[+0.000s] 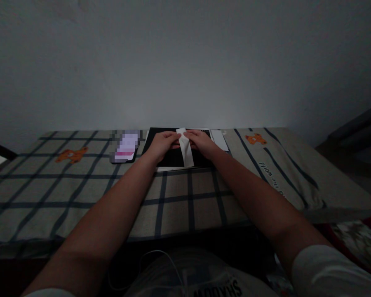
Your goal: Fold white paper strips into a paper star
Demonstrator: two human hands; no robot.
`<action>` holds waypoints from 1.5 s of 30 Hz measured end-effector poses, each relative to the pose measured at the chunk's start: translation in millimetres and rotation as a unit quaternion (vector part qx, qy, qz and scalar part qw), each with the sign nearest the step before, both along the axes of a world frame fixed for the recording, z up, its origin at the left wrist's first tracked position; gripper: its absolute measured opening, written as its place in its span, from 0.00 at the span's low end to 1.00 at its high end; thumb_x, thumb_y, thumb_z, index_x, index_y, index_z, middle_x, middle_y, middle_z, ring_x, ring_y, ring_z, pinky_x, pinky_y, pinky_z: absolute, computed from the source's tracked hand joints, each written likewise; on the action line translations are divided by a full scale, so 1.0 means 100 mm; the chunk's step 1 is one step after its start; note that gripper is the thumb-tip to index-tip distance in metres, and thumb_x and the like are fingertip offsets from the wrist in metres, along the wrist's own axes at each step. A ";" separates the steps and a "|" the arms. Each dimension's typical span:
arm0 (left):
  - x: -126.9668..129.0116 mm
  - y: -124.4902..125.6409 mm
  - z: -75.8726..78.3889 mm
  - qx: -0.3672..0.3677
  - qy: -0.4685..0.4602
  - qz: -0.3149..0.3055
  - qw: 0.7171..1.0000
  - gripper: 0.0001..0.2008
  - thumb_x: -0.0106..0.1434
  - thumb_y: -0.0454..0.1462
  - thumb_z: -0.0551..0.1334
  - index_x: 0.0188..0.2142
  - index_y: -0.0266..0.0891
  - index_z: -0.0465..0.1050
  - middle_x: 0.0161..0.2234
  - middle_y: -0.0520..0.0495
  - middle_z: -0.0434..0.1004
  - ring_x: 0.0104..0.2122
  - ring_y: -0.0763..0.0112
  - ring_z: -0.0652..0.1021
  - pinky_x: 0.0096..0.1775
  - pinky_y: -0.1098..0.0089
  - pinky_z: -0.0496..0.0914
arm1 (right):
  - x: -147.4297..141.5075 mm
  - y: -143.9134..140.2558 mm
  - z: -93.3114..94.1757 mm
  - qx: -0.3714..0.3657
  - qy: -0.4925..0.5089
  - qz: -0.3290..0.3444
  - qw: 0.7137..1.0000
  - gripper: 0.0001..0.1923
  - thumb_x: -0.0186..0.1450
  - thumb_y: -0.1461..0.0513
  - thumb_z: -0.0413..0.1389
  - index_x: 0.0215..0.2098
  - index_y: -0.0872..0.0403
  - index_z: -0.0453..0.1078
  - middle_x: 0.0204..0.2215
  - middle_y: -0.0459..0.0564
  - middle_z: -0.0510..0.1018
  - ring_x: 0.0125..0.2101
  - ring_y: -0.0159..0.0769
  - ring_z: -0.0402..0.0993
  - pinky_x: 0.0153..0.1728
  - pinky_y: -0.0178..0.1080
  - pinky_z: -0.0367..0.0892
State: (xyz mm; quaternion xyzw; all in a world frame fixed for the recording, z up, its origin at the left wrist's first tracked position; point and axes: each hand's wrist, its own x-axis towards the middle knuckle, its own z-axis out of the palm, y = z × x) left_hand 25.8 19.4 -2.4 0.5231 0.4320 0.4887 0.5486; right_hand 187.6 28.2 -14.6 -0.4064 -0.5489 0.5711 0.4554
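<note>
A: Any writing you can make out?

B: A little. The checked cloth (pixel 80 185) that covers the surface has dark lettering on its right side, next to a stripe. It runs upside down to the camera and looks like "world", though I would not swear to it. At the bottom edge, on the person's shirt (pixel 204 284), there is bold print, also upside down and cut off by the frame. It seems to read "SHADOW". The phone (pixel 125 147) left of the hands has a lit screen, but it is blurred out, so nothing there can be read.

A: Any brands?

B: None that I can tell. The cloth carries two orange bear figures, one at the left (pixel 71 155) and one at the right (pixel 255 139).

A: And the hands?

B: Both are stretched out to the far side of the cloth, over a black tablet (pixel 173 157) that lies flat there. The left hand (pixel 163 142) and the right hand (pixel 200 141) meet at the top of a white paper strip (pixel 186 150), fingers curled in and pinched on its upper end. The strip hangs down from the fingers across the dark screen, slightly slanted.

A: Anything else close by?

B: A white flat card (pixel 219 140) lies just right of the tablet, near the right hand. A thin white cable (pixel 160 255) curls over the person's lap.
</note>
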 end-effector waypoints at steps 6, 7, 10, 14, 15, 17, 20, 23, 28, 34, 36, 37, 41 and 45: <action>0.00 0.02 0.00 0.019 -0.015 0.025 0.999 0.07 0.53 0.37 0.66 0.31 0.35 0.76 0.31 0.46 0.78 0.30 0.73 0.76 0.35 0.70 0.73 | 0.03 0.03 -0.06 -0.012 -0.004 0.032 0.999 0.15 0.60 0.52 0.57 0.36 0.55 0.71 0.31 0.50 0.77 0.28 0.29 0.71 0.29 0.32 0.68; 0.00 0.02 0.00 0.024 -0.018 0.032 0.999 0.08 0.53 0.37 0.66 0.31 0.34 0.76 0.31 0.46 0.78 0.29 0.73 0.76 0.36 0.70 0.73 | 0.03 0.02 -0.06 -0.011 -0.004 0.031 0.999 0.15 0.60 0.51 0.57 0.36 0.55 0.71 0.32 0.50 0.77 0.29 0.29 0.72 0.29 0.32 0.68; 0.00 0.03 0.02 0.033 -0.025 0.069 0.997 0.07 0.53 0.37 0.66 0.30 0.33 0.76 0.30 0.45 0.77 0.28 0.74 0.76 0.36 0.69 0.73 | 0.02 0.00 -0.04 -0.014 -0.003 0.047 0.999 0.15 0.60 0.51 0.57 0.38 0.54 0.71 0.34 0.50 0.78 0.30 0.30 0.72 0.30 0.32 0.69; 0.01 0.03 0.03 0.035 -0.024 0.090 0.995 0.07 0.53 0.37 0.67 0.29 0.33 0.76 0.29 0.46 0.77 0.27 0.74 0.76 0.36 0.69 0.74 | 0.02 0.00 -0.04 -0.023 -0.006 0.070 0.997 0.14 0.60 0.52 0.57 0.37 0.55 0.72 0.36 0.52 0.78 0.32 0.31 0.73 0.32 0.33 0.70; 0.01 0.03 0.02 0.036 -0.026 0.089 0.995 0.08 0.52 0.37 0.67 0.29 0.33 0.76 0.29 0.46 0.77 0.27 0.74 0.75 0.35 0.69 0.74 | 0.03 0.00 -0.05 -0.023 -0.005 0.070 0.997 0.14 0.60 0.53 0.57 0.36 0.55 0.72 0.35 0.52 0.78 0.32 0.31 0.73 0.32 0.33 0.70; 0.00 0.05 0.00 0.036 -0.034 0.082 0.995 0.08 0.52 0.37 0.67 0.30 0.33 0.76 0.28 0.46 0.77 0.27 0.75 0.75 0.35 0.70 0.73 | 0.03 0.02 -0.06 -0.018 -0.001 0.067 0.998 0.12 0.60 0.54 0.58 0.34 0.54 0.73 0.34 0.51 0.78 0.31 0.30 0.73 0.32 0.34 0.70; 0.00 0.06 -0.03 0.032 -0.053 0.065 0.996 0.08 0.52 0.37 0.67 0.30 0.33 0.76 0.28 0.47 0.76 0.26 0.75 0.75 0.35 0.71 0.73 | 0.04 0.03 -0.07 -0.011 0.000 0.059 0.998 0.11 0.58 0.55 0.59 0.32 0.54 0.73 0.32 0.50 0.78 0.29 0.29 0.72 0.31 0.34 0.69; 0.00 0.07 -0.04 0.025 -0.061 0.056 0.996 0.08 0.52 0.37 0.67 0.30 0.33 0.75 0.28 0.46 0.76 0.27 0.75 0.75 0.35 0.71 0.73 | 0.04 0.02 -0.05 -0.008 -0.019 0.050 0.999 0.10 0.59 0.56 0.59 0.31 0.55 0.73 0.30 0.50 0.77 0.28 0.29 0.70 0.30 0.34 0.69; 0.00 0.06 -0.03 0.017 -0.056 0.047 0.997 0.08 0.53 0.37 0.67 0.30 0.34 0.75 0.30 0.45 0.77 0.29 0.74 0.76 0.37 0.70 0.73 | 0.04 0.00 -0.04 -0.001 -0.035 0.042 0.999 0.10 0.60 0.57 0.57 0.30 0.56 0.72 0.28 0.48 0.76 0.26 0.27 0.68 0.28 0.32 0.67; -0.02 0.10 -0.03 0.020 -0.074 0.083 0.994 0.06 0.52 0.35 0.66 0.28 0.33 0.74 0.29 0.45 0.77 0.29 0.74 0.76 0.36 0.71 0.73 | 0.02 0.01 -0.02 0.019 -0.039 0.023 0.999 0.12 0.61 0.54 0.55 0.34 0.55 0.71 0.27 0.46 0.74 0.25 0.27 0.68 0.28 0.32 0.66; -0.04 0.13 -0.03 0.027 -0.105 0.115 0.987 0.05 0.53 0.35 0.65 0.28 0.32 0.73 0.28 0.46 0.76 0.28 0.74 0.76 0.36 0.71 0.73 | 0.01 -0.01 0.02 0.051 -0.046 -0.017 0.998 0.13 0.62 0.53 0.54 0.35 0.54 0.70 0.27 0.46 0.73 0.25 0.27 0.68 0.27 0.31 0.65; -0.05 0.15 -0.04 0.028 -0.124 0.130 0.983 0.05 0.53 0.34 0.65 0.28 0.32 0.73 0.28 0.47 0.75 0.28 0.75 0.76 0.36 0.71 0.73 | 0.01 -0.02 0.04 0.078 -0.054 -0.040 0.995 0.14 0.62 0.52 0.53 0.36 0.54 0.70 0.27 0.46 0.73 0.25 0.27 0.68 0.27 0.32 0.65; -0.09 0.21 -0.04 0.015 -0.184 0.180 0.966 0.02 0.55 0.32 0.63 0.27 0.34 0.71 0.27 0.50 0.74 0.28 0.77 0.75 0.37 0.72 0.73 | 0.05 -0.15 0.14 0.227 -0.133 -0.090 0.961 0.17 0.62 0.49 0.51 0.35 0.53 0.69 0.28 0.46 0.72 0.28 0.29 0.67 0.31 0.33 0.64; -0.09 0.21 -0.03 -0.005 -0.195 0.197 0.961 0.03 0.56 0.31 0.62 0.26 0.35 0.70 0.27 0.50 0.73 0.28 0.78 0.75 0.38 0.73 0.73 | 0.08 -0.26 0.20 0.337 -0.246 -0.079 0.905 0.16 0.58 0.50 0.57 0.34 0.54 0.68 0.28 0.46 0.70 0.27 0.30 0.64 0.32 0.34 0.61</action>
